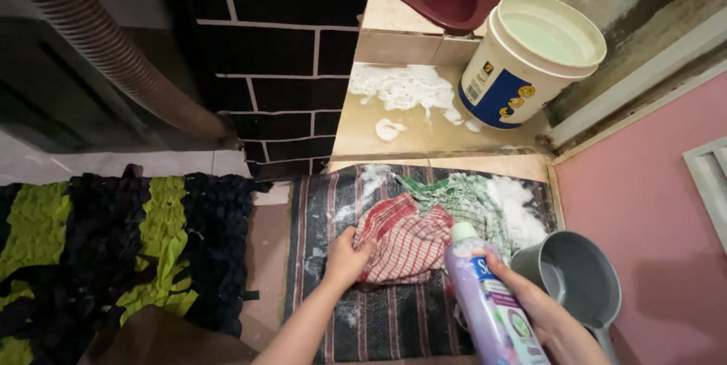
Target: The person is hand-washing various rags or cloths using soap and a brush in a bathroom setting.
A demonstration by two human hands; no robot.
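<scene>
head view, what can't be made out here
- Purple bottle: its base is cut off by the bottom edge, and the right hand covers part of its side.
- Grey scoop: its handle runs out of frame; the bottle hides its near rim.
- Red checked cloth: the left hand covers its corner.
- Green checked cloth: partly under foam and the red cloth.
- White bucket: contents unclear.
</scene>
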